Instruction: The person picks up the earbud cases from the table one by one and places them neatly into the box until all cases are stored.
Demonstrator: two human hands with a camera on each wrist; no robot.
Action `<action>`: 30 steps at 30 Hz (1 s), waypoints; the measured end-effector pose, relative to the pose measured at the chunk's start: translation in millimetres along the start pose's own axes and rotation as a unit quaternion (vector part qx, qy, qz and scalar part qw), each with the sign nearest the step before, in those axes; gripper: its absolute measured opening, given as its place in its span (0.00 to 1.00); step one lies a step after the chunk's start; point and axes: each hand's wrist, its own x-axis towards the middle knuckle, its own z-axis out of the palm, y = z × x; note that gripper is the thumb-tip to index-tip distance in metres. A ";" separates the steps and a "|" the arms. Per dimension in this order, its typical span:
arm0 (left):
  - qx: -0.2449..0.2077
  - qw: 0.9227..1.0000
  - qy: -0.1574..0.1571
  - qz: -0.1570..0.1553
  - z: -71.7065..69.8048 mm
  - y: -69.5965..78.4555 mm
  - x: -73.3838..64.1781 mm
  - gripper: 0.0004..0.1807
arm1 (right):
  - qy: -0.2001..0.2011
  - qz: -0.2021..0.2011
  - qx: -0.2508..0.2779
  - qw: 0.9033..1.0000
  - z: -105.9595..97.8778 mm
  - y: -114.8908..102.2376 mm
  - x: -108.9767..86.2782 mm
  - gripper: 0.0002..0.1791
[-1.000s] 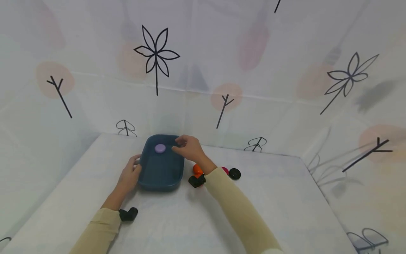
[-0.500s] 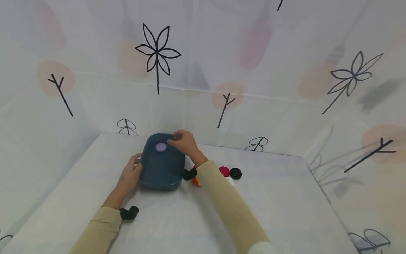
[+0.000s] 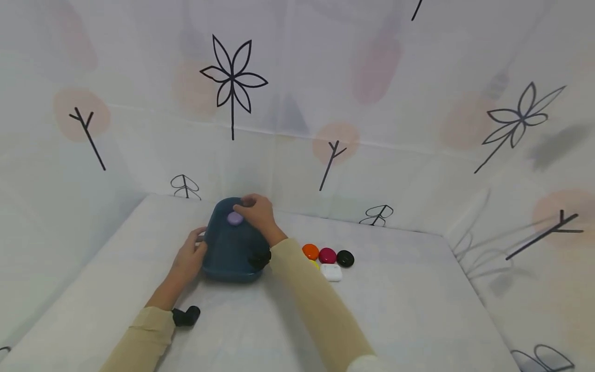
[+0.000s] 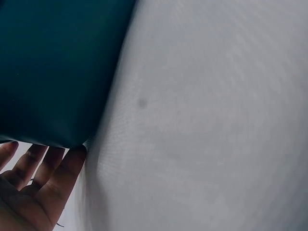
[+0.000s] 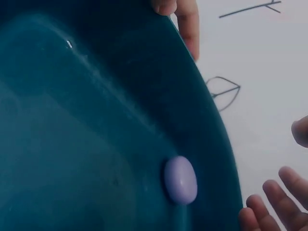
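Note:
A dark teal rectangular tray [image 3: 232, 253] with rounded corners and raised walls stands at the back left of the table. Inside it, by the far end, lies a smooth purple rounded disc [image 3: 235, 218], seen as an oval [image 5: 181, 180] in the right wrist view. My left hand [image 3: 188, 261] holds the tray's left wall, with a fingertip over the rim and a finger outside. Long fingers [image 4: 57, 187] touch its side in the left wrist view. Above the tray's far right part, my right hand [image 3: 257, 214] is loosely spread, near the purple disc and holding nothing.
Right of the tray lie an orange disc [image 3: 310, 251], a crimson disc [image 3: 327, 256], a black disc [image 3: 345, 258], a partly hidden yellow piece [image 3: 315, 264] and a white rounded square [image 3: 331, 272]. A patterned cloth [image 3: 395, 155] hangs behind the white table [image 3: 395, 310].
My right hand has moved left across the tray's far end towards the purple disc, uncovering the pieces on the right. The left hand and tray look still.

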 end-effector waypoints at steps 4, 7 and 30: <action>-0.003 1.000 -0.001 0.000 -3.2 1.2 0.1 0.27 | 0.012 -0.004 -0.017 1.000 8.4 -1.1 2.3 0.22; -0.004 1.000 -0.002 -0.005 -3.7 0.3 0.1 0.27 | 0.014 -0.010 -0.019 1.000 14.5 2.1 1.9 0.21; 0.006 1.000 -0.008 -0.010 -1.1 5.7 -3.2 0.26 | -0.020 -0.031 -0.058 0.998 27.6 25.9 9.3 0.24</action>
